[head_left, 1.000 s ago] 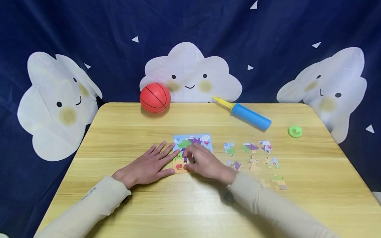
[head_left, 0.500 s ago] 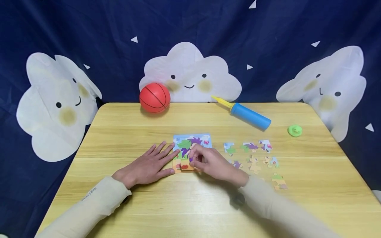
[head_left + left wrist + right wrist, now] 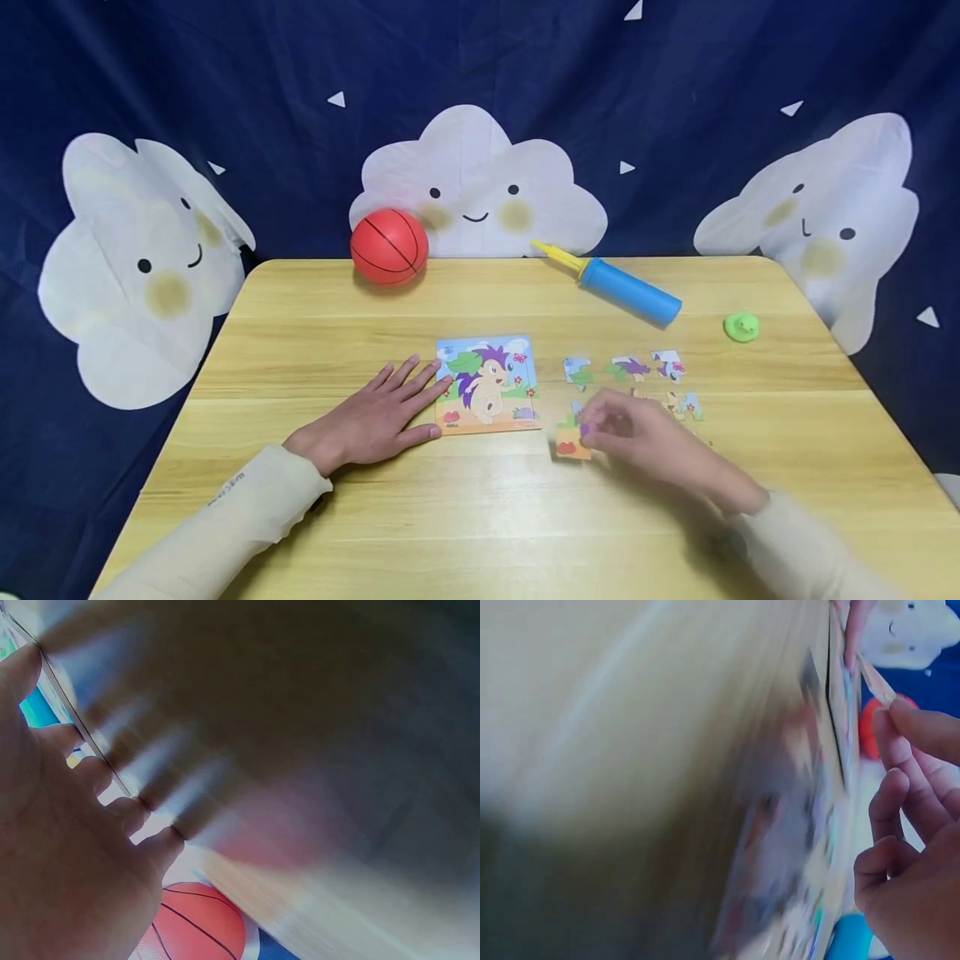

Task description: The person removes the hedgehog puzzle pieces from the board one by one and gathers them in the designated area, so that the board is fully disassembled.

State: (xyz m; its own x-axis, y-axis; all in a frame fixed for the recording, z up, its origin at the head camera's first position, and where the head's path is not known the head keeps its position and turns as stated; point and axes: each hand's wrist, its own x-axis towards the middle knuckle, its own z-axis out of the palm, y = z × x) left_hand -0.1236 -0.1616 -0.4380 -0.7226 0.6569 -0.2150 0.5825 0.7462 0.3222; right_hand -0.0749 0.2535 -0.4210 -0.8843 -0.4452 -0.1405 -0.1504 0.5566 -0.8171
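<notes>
A square hedgehog picture board (image 3: 487, 385) lies on the table. My left hand (image 3: 375, 412) rests flat at its left edge with the fingers spread; fingertips touch the board's side. Between thumb and forefinger, my right hand (image 3: 637, 429) pinches a jigsaw piece (image 3: 572, 443), orange and green with a red patch, held a little above the table right of the board. In the right wrist view the same jigsaw piece (image 3: 876, 682) shows edge-on at the fingertips. Loose jigsaw pieces (image 3: 630, 367) lie in rows behind and beneath the right hand, which hides some of them.
Toward the back of the wooden table (image 3: 375, 533) sit a red ball (image 3: 389, 246) with black lines and a blue hand pump (image 3: 630, 292) with a yellow nozzle. A small green toy duck (image 3: 742, 327) stands at the right. A dark blue cloud-print curtain (image 3: 480, 50) hangs behind.
My right hand has lifted the jigsaw piece off the picture board and carried it right, toward the loose pieces. The whole hedgehog picture now shows. My left hand stays in place.
</notes>
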